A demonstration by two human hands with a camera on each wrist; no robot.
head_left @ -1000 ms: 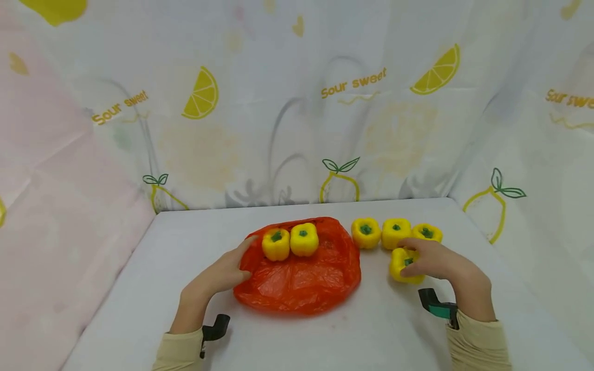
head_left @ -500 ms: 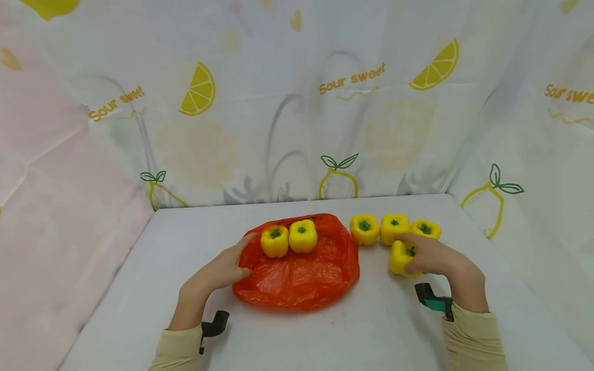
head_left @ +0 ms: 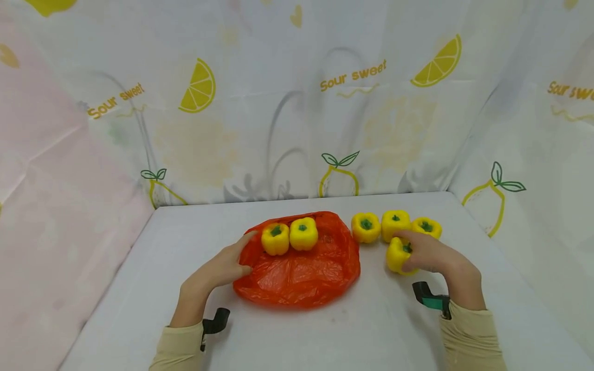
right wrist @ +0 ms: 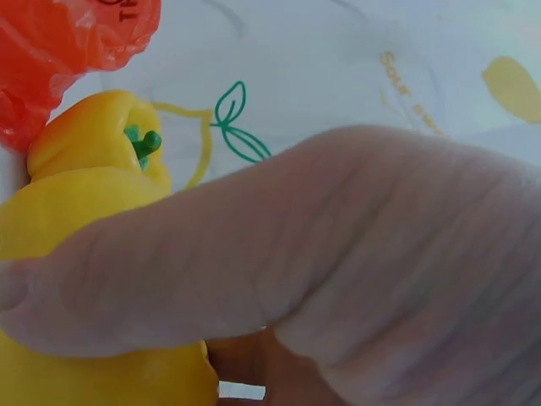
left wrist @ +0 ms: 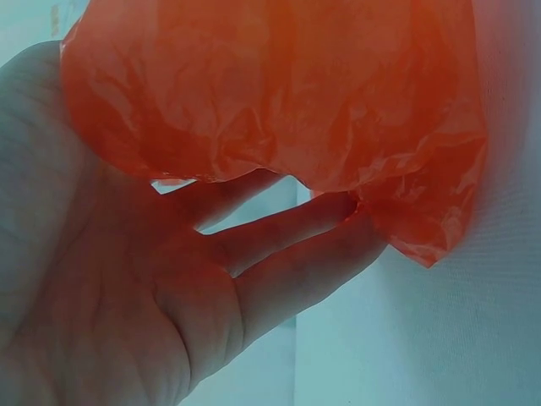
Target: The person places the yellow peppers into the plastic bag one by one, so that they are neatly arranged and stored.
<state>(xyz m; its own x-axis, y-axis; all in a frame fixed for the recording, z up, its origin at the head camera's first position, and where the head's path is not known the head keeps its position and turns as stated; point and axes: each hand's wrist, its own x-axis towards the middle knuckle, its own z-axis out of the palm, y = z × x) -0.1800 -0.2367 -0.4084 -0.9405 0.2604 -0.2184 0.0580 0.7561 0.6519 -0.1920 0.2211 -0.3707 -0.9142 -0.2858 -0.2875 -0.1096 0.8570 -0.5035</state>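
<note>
My right hand (head_left: pixel 410 253) grips a yellow bell pepper (head_left: pixel 395 256) on the white table, fingers curled over its top. In the right wrist view a finger (right wrist: pixel 279 245) lies across this pepper (right wrist: pixel 93 199). Just behind it three more yellow peppers stand in a row (head_left: pixel 365 227) (head_left: pixel 395 222) (head_left: pixel 427 227). My left hand (head_left: pixel 241 255) rests with straight fingers on the left edge of a flat orange plastic bag (head_left: pixel 301 275). In the left wrist view the bag (left wrist: pixel 279 93) drapes over the fingers (left wrist: pixel 287 241). Two yellow peppers (head_left: pixel 275 239) (head_left: pixel 303 234) sit on the bag's far part.
A white table (head_left: pixel 325 335) is walled on three sides by a lemon-print curtain (head_left: pixel 325 103), pink at the left. Black clips are on both wrists. Bare tabletop lies in front of the bag and to its left.
My right hand has drawn the gripped pepper slightly left and toward the row. The left hand and the bag stay where they were.
</note>
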